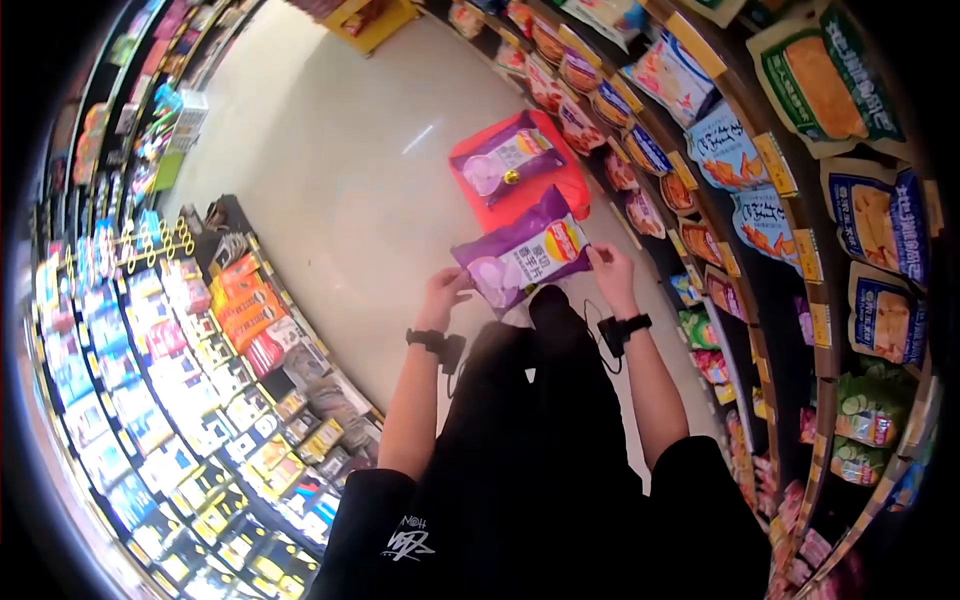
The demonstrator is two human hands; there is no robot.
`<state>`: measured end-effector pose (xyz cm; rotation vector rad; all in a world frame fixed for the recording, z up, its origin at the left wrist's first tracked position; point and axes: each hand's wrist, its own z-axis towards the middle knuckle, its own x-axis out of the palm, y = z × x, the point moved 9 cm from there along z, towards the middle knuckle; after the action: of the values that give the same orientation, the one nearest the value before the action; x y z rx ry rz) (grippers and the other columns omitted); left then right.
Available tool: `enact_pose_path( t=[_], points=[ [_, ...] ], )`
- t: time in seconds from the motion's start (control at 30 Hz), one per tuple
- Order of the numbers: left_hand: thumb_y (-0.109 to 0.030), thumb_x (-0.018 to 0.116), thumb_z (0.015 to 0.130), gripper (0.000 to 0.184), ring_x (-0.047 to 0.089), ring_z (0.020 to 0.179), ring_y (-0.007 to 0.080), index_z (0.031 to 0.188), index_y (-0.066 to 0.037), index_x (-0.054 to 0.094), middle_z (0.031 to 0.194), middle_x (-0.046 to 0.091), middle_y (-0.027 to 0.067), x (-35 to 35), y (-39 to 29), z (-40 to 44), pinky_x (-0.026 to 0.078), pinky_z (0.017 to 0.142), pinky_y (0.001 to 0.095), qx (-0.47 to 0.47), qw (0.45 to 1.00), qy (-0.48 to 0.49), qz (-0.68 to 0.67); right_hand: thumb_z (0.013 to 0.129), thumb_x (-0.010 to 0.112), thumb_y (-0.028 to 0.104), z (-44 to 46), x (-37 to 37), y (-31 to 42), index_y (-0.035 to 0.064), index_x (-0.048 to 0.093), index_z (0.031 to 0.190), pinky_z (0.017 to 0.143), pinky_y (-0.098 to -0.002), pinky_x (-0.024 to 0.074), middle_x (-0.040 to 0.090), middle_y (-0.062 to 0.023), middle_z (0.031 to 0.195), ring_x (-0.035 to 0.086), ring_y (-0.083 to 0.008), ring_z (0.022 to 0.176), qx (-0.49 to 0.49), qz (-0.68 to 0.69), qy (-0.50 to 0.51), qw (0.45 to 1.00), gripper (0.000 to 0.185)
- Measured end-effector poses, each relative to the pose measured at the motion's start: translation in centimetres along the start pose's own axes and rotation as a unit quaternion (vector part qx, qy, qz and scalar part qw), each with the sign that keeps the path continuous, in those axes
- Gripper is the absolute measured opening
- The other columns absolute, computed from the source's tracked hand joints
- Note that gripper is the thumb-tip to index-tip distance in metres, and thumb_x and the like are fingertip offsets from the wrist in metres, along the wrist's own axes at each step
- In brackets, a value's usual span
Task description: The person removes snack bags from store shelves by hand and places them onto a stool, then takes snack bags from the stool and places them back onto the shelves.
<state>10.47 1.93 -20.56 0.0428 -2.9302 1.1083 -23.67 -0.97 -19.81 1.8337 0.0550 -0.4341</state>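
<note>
A purple snack bag (522, 262) with a white label band and a red-and-yellow logo is held up before my knees, tilted, its right end higher. My right hand (612, 274) pinches its right edge between thumb and fingers. At the lower left edge, the bent fingers of my left hand (447, 293) grip the bag. Just beyond lies a similar purple bag (507, 162), on top of a red stool-like object (574, 180) on the floor. The held bag covers part of that red object. Each wrist wears a black strap with a small device.
Close on my right, a curved shelf rack (735, 215) carries many snack packs, including blue bags (765, 228) and brown-green bags (825, 85). To my left stands a brightly lit display (160, 400) of small packaged goods. Pale floor (350, 150) runs between them toward a yellow stand (372, 27).
</note>
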Motion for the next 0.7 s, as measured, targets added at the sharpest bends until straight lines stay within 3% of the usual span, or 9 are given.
enact_pose_path(
  t=[0.13,0.33,0.5,0.57,0.7],
  points=[
    [-0.019,0.055,0.090,0.019,0.060,0.088,0.0158,0.099,-0.002,0.058,0.092,0.062,0.0049,0.8,0.7,5.8,0.049,0.078,0.0308,0.001,1.000,0.004,0.010,0.084,0.064,0.011,4.1,0.8,-3.0,-0.0026,0.062,0.090,0.062,-0.0251,0.0472,0.063,-0.0080,0.072,0.059,-0.0108,0.066,0.007,-0.088,0.021,0.996,0.015],
    [-0.017,0.056,0.090,0.014,0.061,0.086,0.0147,0.094,-0.004,0.059,0.089,0.062,0.0041,2.9,1.9,6.7,0.049,0.075,0.0285,-0.053,0.998,0.044,0.010,0.084,0.064,0.012,4.0,-0.4,-7.6,-0.0017,0.062,0.089,0.063,-0.0249,0.0470,0.063,-0.0041,0.075,0.058,-0.0101,0.067,0.058,-0.064,-0.002,0.996,0.014],
    [-0.015,0.056,0.088,0.013,0.060,0.087,0.0158,0.094,-0.003,0.059,0.090,0.061,0.0043,4.2,1.2,5.3,0.049,0.075,0.0288,-0.034,0.988,0.140,0.052,0.086,0.062,0.012,-2.4,-4.1,-6.2,0.0000,0.063,0.091,0.063,-0.0240,0.0480,0.063,-0.0038,0.075,0.059,-0.0093,0.069,0.085,-0.079,-0.063,0.991,0.013],
    [-0.013,0.057,0.084,0.014,0.060,0.086,0.0152,0.094,-0.003,0.060,0.089,0.062,0.0042,4.6,0.1,4.7,0.047,0.074,0.0282,-0.022,0.982,0.175,0.066,0.087,0.060,0.012,-5.2,-4.6,-6.4,0.0004,0.063,0.091,0.063,-0.0247,0.0490,0.064,-0.0044,0.074,0.060,-0.0096,0.067,0.106,-0.006,-0.083,0.991,0.012],
    [-0.013,0.056,0.084,0.015,0.059,0.081,0.0133,0.095,-0.005,0.060,0.086,0.061,0.0027,3.0,-0.5,6.4,0.047,0.071,0.0267,0.004,0.978,0.176,0.109,0.083,0.064,0.010,-7.0,-3.2,-3.0,-0.0012,0.063,0.092,0.064,-0.0266,0.0496,0.065,-0.0090,0.075,0.061,-0.0132,0.068,0.114,0.017,-0.069,0.991,0.015]
  ],
)
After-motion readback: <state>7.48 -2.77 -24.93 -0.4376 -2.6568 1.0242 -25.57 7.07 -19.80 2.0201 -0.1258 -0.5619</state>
